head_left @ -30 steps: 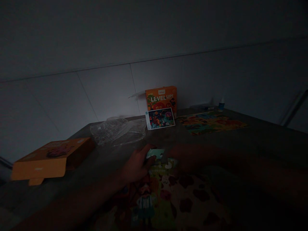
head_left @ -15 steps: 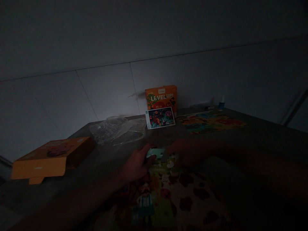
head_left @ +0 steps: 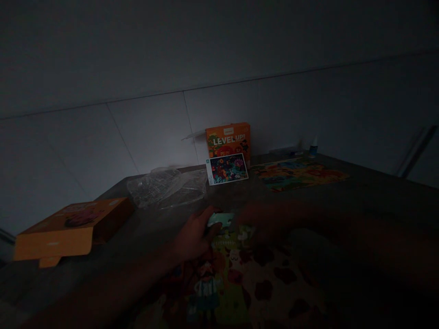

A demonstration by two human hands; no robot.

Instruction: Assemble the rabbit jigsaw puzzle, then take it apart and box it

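In the dim head view, a jigsaw puzzle [head_left: 236,283] with a farmer and a spotted cow lies before me. At its far edge, my left hand [head_left: 194,235] has thumb and forefinger closed around a pale green puzzle piece [head_left: 222,219]. Just to the right, my right hand [head_left: 265,221] is smeared by motion, with its fingers bent down. A blurred green and white puzzle piece [head_left: 245,234] shows at its fingertips. Shadow hides the puzzle's lower right part and most of my right forearm.
An orange box [head_left: 75,219] lies open-flapped at left. Crumpled clear plastic [head_left: 164,185] is behind my left hand. Against the wall stand an orange "LEVEL UP!" box [head_left: 228,137] and a picture card [head_left: 228,169]. Another puzzle [head_left: 302,173] and a small bottle [head_left: 313,150] are at back right.
The puzzle piece at my right fingertips has shifted slightly down and blurred. My left hand keeps its place on the pale green piece. The whole view has moved slightly.
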